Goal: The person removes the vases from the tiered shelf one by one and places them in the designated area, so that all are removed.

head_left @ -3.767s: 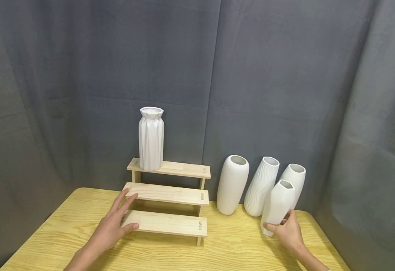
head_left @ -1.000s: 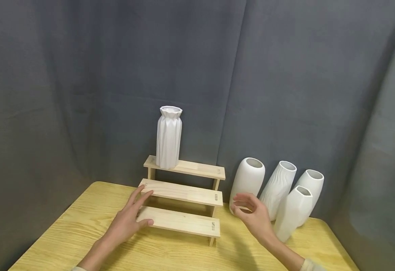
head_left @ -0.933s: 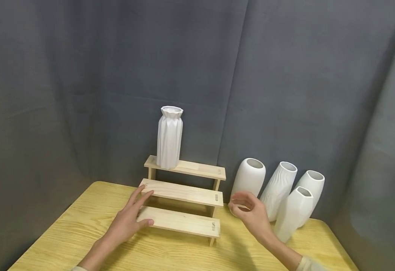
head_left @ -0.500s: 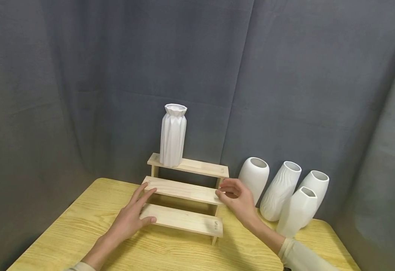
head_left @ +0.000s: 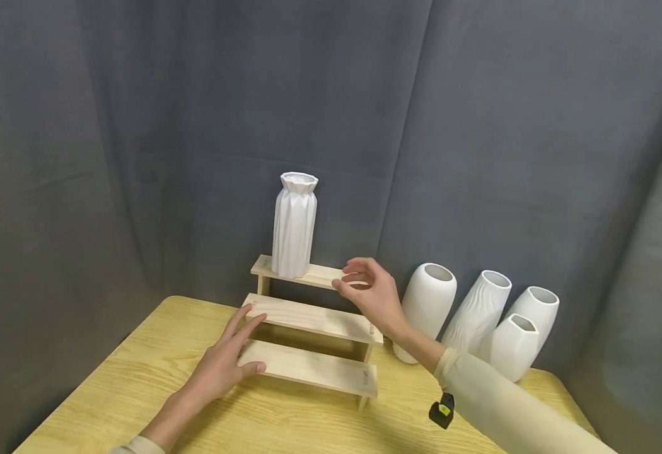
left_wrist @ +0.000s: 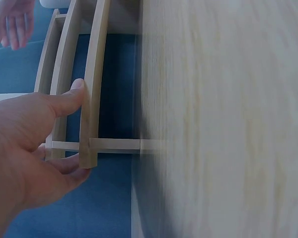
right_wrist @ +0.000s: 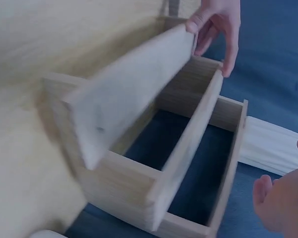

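Note:
A three-step wooden display stand point(head_left: 308, 314) stands on the table. My left hand point(head_left: 217, 366) holds its left end, fingers at the middle step and thumb on the lowest step's front edge; the left wrist view shows the thumb point(left_wrist: 67, 101) against that board. A white pleated vase point(head_left: 294, 230) with a ruffled rim stands upright on the left part of the top step. My right hand point(head_left: 373, 296), fingers loosely curved and holding nothing, hovers before the top step, right of that vase. In the right wrist view, the right hand point(right_wrist: 288, 201) is apart from the pleated vase point(right_wrist: 268, 144).
Right of the stand are a smooth white vase point(head_left: 426, 302), a wavy-textured one point(head_left: 476, 315), a faceted one point(head_left: 515, 348) and another white vase point(head_left: 538, 308) behind it. My right sleeve passes in front of them. A grey curtain point(head_left: 263, 113) hangs behind the wooden table point(head_left: 127, 378).
My right hand has let go of the faceted vase and moved left and up, past the smooth vase, to the top step. The left hand stays at the stand. The head view has shifted slightly.

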A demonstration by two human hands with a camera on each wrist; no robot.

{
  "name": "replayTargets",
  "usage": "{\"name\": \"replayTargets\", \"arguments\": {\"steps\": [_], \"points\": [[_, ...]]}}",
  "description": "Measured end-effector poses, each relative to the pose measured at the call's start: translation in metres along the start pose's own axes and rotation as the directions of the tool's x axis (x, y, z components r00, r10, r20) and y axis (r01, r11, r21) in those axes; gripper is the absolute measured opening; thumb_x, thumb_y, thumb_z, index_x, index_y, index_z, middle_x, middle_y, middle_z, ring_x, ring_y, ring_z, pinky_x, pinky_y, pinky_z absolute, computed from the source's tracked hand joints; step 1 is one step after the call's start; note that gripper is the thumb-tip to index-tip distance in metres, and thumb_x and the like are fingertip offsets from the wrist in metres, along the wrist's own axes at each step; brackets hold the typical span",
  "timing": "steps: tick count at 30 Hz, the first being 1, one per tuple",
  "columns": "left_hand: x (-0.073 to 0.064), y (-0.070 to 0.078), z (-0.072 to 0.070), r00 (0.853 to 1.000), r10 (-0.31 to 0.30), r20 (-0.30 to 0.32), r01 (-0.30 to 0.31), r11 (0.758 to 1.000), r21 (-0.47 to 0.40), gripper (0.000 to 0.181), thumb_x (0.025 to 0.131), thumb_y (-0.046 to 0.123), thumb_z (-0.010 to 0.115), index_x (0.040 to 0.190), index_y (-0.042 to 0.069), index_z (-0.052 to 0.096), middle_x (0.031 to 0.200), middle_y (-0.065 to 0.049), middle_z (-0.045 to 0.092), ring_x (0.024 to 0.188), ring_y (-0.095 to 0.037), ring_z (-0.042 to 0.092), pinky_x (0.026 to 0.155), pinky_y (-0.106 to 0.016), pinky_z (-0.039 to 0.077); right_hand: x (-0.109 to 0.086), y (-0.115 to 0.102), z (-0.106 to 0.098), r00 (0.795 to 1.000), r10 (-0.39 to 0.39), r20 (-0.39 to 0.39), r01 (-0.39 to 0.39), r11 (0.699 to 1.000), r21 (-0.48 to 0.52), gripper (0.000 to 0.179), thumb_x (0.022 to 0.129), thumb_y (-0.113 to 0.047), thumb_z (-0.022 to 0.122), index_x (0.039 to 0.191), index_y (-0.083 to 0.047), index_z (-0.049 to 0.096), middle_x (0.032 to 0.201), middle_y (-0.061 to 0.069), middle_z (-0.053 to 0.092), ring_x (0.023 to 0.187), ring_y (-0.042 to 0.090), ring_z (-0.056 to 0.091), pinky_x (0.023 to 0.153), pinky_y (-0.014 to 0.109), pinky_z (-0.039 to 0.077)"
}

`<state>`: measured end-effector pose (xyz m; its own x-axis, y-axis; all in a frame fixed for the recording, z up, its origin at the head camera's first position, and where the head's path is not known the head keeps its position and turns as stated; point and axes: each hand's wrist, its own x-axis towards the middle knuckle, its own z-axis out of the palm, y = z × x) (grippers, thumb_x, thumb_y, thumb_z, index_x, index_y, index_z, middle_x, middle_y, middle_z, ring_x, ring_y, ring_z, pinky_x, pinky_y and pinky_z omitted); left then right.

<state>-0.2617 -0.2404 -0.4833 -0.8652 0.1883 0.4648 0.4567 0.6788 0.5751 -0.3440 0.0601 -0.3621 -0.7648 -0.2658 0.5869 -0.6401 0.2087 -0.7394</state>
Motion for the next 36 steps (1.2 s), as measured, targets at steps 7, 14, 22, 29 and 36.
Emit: {"name": "replayTargets", "arguments": {"steps": [7,14,22,29,36], "points": [[0.002,-0.003,0.0,1.0,-0.012,0.016,0.012,1.0,-0.019,0.095,0.083,0.019,0.087,0.161,0.023,0.033,0.169,-0.003,0.007,0.117,-0.036,0.06,0.063,-0.037,0.051,0.033,-0.013,0.02,0.988,0.136,0.071,-0.137,0.99,0.014,0.056,0.087,-0.03,0.084,0.131,-0.005,0.059,0.122,0.016,0.066,0.108,0.024,0.065,0.089,0.039,0.055],[0.004,-0.002,-0.004,1.0,0.007,-0.006,-0.007,1.0,0.0,0.093,0.083,0.019,0.086,0.161,0.022,0.035,0.169,-0.005,0.01,0.122,-0.038,0.058,0.083,-0.068,0.049,0.058,-0.005,0.058,0.972,0.23,0.053,-0.232,0.971,0.056,0.072,0.084,-0.037,0.086,0.138,-0.002,0.054,0.127,0.015,0.062,0.114,0.026,0.06,0.093,0.042,0.052],[0.0,-0.001,0.0,1.0,-0.003,-0.001,0.003,1.0,-0.027,0.092,0.084,0.018,0.086,0.16,0.022,0.035,0.169,-0.004,0.009,0.118,-0.037,0.06,0.079,-0.057,0.053,0.066,0.0,0.088,0.97,0.243,-0.023,-0.242,0.97,0.032,0.08,0.081,-0.036,0.089,0.14,-0.005,0.046,0.126,0.011,0.057,0.112,0.029,0.058,0.09,0.04,0.053],[0.002,-0.001,0.003,1.0,-0.017,-0.009,0.017,1.0,-0.008,0.093,0.083,0.019,0.087,0.16,0.025,0.036,0.169,-0.001,0.01,0.118,-0.035,0.06,0.083,-0.063,0.05,0.07,0.004,0.095,0.976,0.214,-0.047,-0.212,0.976,0.039,0.077,0.082,-0.029,0.089,0.142,-0.004,0.047,0.125,0.012,0.062,0.111,0.028,0.061,0.09,0.04,0.054],[0.001,-0.004,0.002,1.0,-0.014,-0.01,0.014,1.0,0.004,0.093,0.083,0.02,0.087,0.16,0.024,0.035,0.169,-0.002,0.009,0.117,-0.034,0.061,0.081,-0.06,0.052,0.073,0.005,0.108,0.981,0.187,-0.058,-0.189,0.981,-0.045,0.088,0.079,-0.034,0.09,0.147,-0.007,0.041,0.127,0.009,0.059,0.111,0.025,0.06,0.091,0.04,0.052]]}}
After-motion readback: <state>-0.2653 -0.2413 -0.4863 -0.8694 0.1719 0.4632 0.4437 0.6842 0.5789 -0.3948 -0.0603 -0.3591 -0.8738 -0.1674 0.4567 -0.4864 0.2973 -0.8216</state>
